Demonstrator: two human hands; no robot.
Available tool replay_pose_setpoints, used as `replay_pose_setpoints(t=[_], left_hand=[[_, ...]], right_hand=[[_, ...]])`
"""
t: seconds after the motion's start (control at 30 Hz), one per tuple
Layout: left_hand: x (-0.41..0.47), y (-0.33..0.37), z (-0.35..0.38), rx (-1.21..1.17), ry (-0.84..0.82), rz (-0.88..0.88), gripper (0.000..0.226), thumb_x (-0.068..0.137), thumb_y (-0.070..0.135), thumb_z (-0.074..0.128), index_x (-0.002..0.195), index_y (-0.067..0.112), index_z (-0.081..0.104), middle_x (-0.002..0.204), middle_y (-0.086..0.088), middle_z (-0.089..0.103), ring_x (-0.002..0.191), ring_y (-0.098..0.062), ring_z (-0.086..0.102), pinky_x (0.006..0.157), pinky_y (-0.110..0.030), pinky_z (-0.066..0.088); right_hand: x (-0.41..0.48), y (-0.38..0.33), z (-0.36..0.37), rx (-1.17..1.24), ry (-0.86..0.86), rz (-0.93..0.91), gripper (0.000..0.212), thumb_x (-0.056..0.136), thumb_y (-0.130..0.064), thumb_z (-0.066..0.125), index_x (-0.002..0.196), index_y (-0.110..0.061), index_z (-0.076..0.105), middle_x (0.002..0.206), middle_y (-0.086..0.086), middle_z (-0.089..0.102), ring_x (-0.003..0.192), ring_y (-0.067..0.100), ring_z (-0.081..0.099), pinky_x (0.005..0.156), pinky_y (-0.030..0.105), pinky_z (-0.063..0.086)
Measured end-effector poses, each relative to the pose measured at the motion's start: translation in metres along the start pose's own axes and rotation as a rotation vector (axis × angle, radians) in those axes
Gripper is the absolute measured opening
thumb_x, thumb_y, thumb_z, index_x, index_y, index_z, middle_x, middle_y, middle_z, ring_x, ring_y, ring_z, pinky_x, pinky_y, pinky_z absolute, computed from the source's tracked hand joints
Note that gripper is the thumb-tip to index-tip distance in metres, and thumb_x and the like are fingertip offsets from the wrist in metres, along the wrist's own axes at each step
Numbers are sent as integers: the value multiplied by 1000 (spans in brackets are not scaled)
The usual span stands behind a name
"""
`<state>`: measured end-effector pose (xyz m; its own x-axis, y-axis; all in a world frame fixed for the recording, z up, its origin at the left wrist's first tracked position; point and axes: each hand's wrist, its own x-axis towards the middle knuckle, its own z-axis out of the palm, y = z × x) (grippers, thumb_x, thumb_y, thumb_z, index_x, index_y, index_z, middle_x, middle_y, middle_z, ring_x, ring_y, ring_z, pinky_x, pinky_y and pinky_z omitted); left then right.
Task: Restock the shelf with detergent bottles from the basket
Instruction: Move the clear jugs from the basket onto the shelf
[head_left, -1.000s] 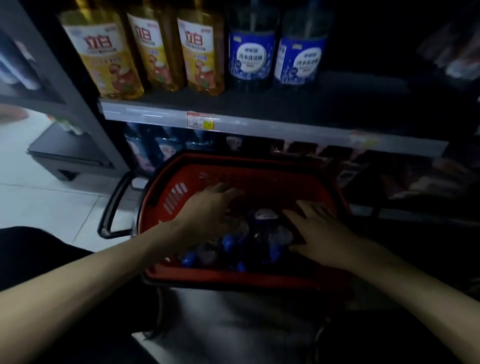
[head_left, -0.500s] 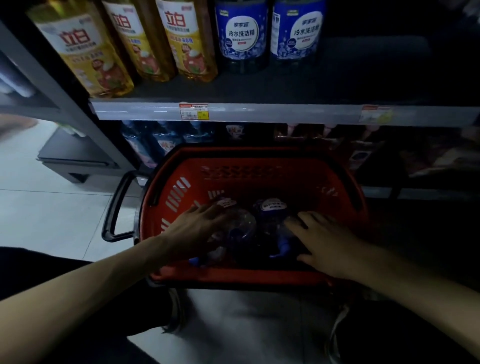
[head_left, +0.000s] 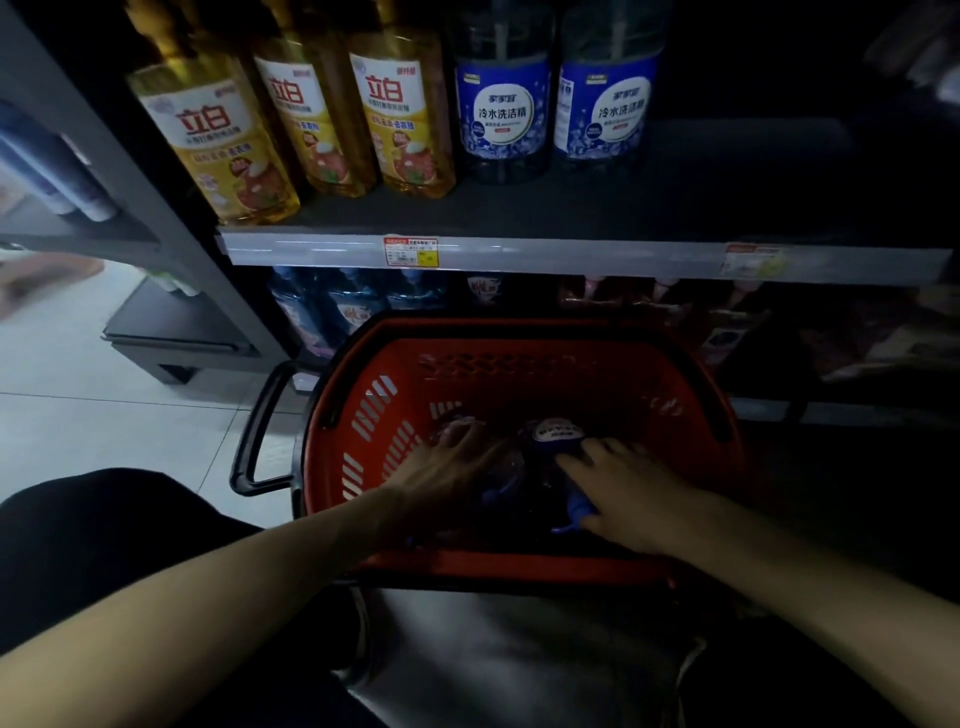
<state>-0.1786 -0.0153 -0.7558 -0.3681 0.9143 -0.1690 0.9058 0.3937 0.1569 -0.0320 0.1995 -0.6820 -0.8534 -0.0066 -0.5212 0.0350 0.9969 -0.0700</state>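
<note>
A red basket (head_left: 363, 415) stands on the floor below the shelf (head_left: 519, 254). Dark detergent bottles with blue labels (head_left: 558, 434) lie inside it. My left hand (head_left: 447, 478) rests on a bottle at the left of the pile, fingers spread over it. My right hand (head_left: 623, 488) lies on the blue-labelled bottle at the right, fingers curling around it beside a blue cap (head_left: 576, 506). On the shelf above stand three yellow bottles (head_left: 400, 119) and two blue-labelled bottles (head_left: 501, 114). The shelf to their right is dark and bare.
The basket's black handle (head_left: 260, 431) sticks out to the left over white floor tiles (head_left: 104, 415). A lower shelf behind the basket holds blue bottles (head_left: 332, 306) and dark packets (head_left: 727, 322). A grey upright (head_left: 130, 171) bounds the shelf on the left.
Both hands have sunk deeper into the basket onto the bottles. The view has shifted so the shelf and basket sit lower and more centred.
</note>
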Motion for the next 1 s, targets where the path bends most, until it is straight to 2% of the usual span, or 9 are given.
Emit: replay_pose_setpoints(t=[0.1, 0.23, 0.4, 0.53, 0.6, 0.67, 0.77, 0.87, 1.0], left_hand=[[8, 3, 4, 2, -8, -61, 78, 89, 41, 69, 155, 26, 28, 154, -13, 45, 143, -42, 42, 99, -56, 53], [5, -2, 5, -12, 48, 2, 75, 88, 39, 69, 153, 16, 41, 149, -17, 52, 137, -43, 51, 91, -50, 56], [-1, -14, -12, -53, 137, 4, 74, 85, 49, 49, 155, 24, 44, 150, -9, 52, 122, -34, 63, 74, -38, 58], [-2, -22, -34, -295, 237, -151, 74, 82, 66, 54, 150, 37, 50, 146, 6, 58, 114, -24, 68, 83, -35, 56], [-1, -23, -38, -429, 289, -218, 68, 79, 66, 72, 141, 41, 57, 134, 15, 65, 108, -13, 69, 83, -32, 53], [1, -23, -41, -550, 347, -319, 53, 74, 68, 72, 122, 45, 64, 104, 21, 73, 86, 0, 69, 72, -28, 50], [7, -21, -49, -717, 443, -498, 38, 74, 69, 69, 102, 42, 68, 78, 17, 74, 70, 1, 70, 65, -35, 59], [10, -24, -57, -896, 495, -576, 27, 80, 55, 80, 101, 39, 74, 83, 13, 78, 75, -5, 75, 71, -44, 64], [11, -24, -76, -1035, 523, -533, 40, 70, 59, 82, 105, 39, 76, 88, 5, 79, 80, -16, 77, 74, -49, 64]], right_hand=[[1, -5, 4, 7, -6, 8, 76, 95, -43, 60, 157, -23, 22, 155, 11, 31, 139, 31, 36, 115, 46, 33], [0, -6, 5, 20, 15, 1, 77, 95, -43, 61, 158, -22, 22, 155, 11, 31, 139, 31, 35, 115, 45, 32], [-3, 0, 4, 39, 29, 11, 77, 96, -43, 59, 159, -23, 19, 159, 11, 27, 142, 31, 33, 117, 45, 30], [0, 2, -1, 83, 68, 8, 79, 96, -49, 59, 159, -24, 19, 164, 11, 16, 148, 32, 24, 119, 46, 29], [4, 0, -4, 203, 92, 5, 80, 95, -59, 55, 159, -27, 20, 165, 7, 14, 149, 31, 23, 120, 46, 30], [8, -2, -7, 303, 109, 4, 81, 94, -61, 55, 160, -29, 19, 163, 4, 17, 147, 29, 26, 119, 45, 32], [13, -5, -11, 405, 137, -4, 81, 91, -53, 66, 157, -30, 25, 158, 2, 28, 144, 25, 34, 117, 43, 36], [19, -8, -18, 576, 113, 7, 78, 88, -46, 73, 153, -31, 33, 149, 3, 40, 137, 23, 43, 114, 41, 39], [23, -7, -31, 654, 144, 9, 82, 86, -38, 78, 154, -28, 33, 144, 5, 45, 135, 22, 43, 112, 37, 39]])
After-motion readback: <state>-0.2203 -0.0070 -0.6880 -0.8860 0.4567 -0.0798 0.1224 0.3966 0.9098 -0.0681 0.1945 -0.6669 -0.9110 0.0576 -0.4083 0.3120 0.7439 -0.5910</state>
